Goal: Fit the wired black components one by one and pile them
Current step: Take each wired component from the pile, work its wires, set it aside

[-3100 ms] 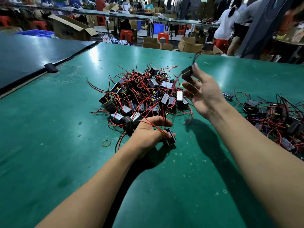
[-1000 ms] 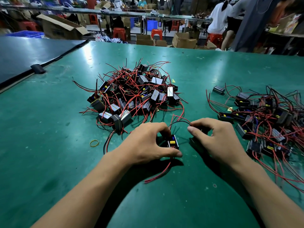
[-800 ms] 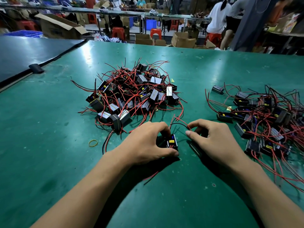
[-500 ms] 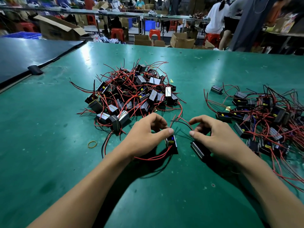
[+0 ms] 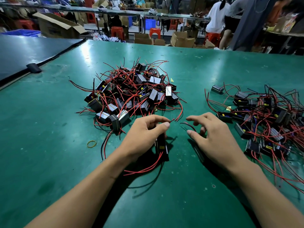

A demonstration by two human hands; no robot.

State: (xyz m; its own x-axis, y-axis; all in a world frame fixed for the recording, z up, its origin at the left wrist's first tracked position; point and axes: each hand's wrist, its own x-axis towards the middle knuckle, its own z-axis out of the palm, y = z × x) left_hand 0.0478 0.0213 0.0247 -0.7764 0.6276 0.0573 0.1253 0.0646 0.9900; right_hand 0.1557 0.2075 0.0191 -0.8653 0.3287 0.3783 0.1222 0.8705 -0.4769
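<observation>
My left hand (image 5: pixel 144 135) curls round a black box-shaped plastic component (image 5: pixel 162 146) with red wires, propping it on edge on the green table mat (image 5: pixel 49 162), I think so its open side faces my right hand (image 5: pixel 213 137). That hand hovers just beside, fingers bent over a flat black piece (image 5: pixel 198 151); whether it grips it I cannot tell. The tangled heap of wired black components (image 5: pixel 134 92) lies just beyond my left fingers for easy reach; the second pile (image 5: pixel 263 116), right of my right hand, probably takes finished ones.

Green surface (image 5: pixel 197 66) catching some light glare, darker one (image 5: pixel 24 51) on the left. Far back: open cardboard boxes (image 5: pixel 56 28), red stools (image 5: pixel 117 32), probably more workbenches (image 5: pixel 164 14).
</observation>
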